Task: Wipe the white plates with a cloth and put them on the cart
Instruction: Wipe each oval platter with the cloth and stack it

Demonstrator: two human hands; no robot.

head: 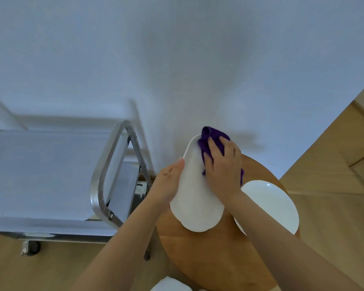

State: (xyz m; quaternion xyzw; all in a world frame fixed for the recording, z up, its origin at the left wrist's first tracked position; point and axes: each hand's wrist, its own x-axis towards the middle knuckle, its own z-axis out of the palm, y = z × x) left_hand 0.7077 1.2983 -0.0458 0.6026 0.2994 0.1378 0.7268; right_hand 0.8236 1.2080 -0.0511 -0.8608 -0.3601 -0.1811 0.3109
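My left hand [170, 181] holds a white plate [194, 198] by its left edge, tilted up above the round wooden table [208, 259]. My right hand [223, 166] presses a purple cloth [210, 137] against the upper face of that plate. A second white plate [271, 204] lies flat on the table to the right, partly hidden by my right forearm. The steel cart [51, 175] stands to the left with its top shelf bare.
A white wall fills the background. The cart's tubular handle [107, 164] rises close to my left arm, and a caster [33, 247] shows below it. Wooden floor lies to the right. Something white [170, 284] peeks in at the bottom edge.
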